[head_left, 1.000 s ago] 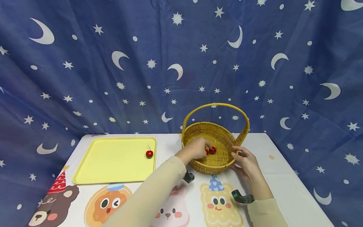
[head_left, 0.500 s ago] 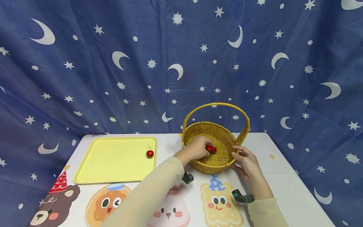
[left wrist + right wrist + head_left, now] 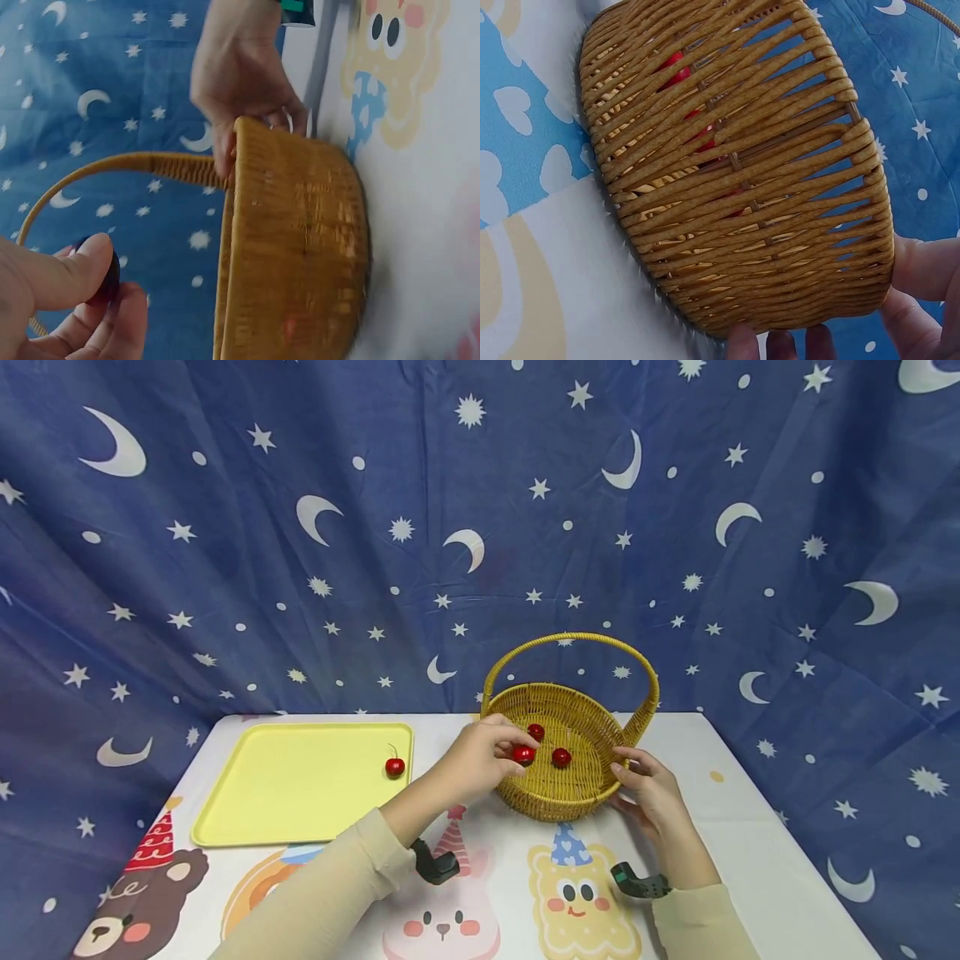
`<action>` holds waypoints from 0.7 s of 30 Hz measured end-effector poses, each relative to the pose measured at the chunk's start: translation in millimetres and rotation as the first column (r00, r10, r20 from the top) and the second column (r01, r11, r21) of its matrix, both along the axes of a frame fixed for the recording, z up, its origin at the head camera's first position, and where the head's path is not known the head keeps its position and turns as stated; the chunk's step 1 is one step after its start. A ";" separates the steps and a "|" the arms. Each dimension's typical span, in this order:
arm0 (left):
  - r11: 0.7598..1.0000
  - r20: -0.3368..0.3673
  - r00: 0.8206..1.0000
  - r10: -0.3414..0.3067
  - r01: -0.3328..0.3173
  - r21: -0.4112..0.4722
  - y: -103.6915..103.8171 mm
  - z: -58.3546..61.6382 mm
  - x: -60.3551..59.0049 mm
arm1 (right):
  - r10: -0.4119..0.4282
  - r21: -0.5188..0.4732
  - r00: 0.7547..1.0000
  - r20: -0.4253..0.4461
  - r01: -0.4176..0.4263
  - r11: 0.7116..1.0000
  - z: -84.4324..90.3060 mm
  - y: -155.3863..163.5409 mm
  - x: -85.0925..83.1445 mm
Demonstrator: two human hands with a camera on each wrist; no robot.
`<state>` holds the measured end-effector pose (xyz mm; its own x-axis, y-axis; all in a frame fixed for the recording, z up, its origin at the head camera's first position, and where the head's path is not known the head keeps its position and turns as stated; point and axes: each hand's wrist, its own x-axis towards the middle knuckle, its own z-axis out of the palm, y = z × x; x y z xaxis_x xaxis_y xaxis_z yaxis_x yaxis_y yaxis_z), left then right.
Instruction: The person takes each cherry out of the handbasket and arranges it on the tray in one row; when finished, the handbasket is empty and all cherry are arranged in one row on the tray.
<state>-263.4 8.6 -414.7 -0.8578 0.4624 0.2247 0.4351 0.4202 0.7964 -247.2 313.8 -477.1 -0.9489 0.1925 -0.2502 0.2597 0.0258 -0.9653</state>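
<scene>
At the left side of the woven basket (image 3: 555, 808), your left hand (image 3: 480, 758) pinches one cherry (image 3: 523, 755); your right hand (image 3: 652, 789) holds the basket's right side. Inside lie two cherries (image 3: 561, 758).

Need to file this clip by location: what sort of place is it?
Probably a staged tabletop, perhaps set up for recording: blue moon-and-star fabric screens its back and sides, and a yellow tray and a wicker basket rest on a cartoon-printed tablecloth.
</scene>
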 end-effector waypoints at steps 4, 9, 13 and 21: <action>0.996 0.020 0.997 0.072 -0.073 0.049 -39.8 1.3 11.7 | 0.001 0.010 1.000 0.003 -0.001 1.000 -1.5 -0.4 0.2; 0.978 0.042 0.977 0.209 -0.210 0.010 -99.0 -13.4 14.8 | 0.010 0.014 1.000 0.002 -0.010 1.000 -2.4 -0.5 0.9; 0.950 0.101 0.945 0.311 -0.306 -0.059 -146.7 -29.1 11.7 | 0.014 0.011 1.000 0.006 -0.014 1.000 -2.7 -0.5 1.0; 0.907 0.117 0.912 0.394 -0.365 -0.211 -192.8 -57.1 -2.5 | 0.014 0.008 1.000 -0.002 -0.014 1.000 0.1 -0.2 2.1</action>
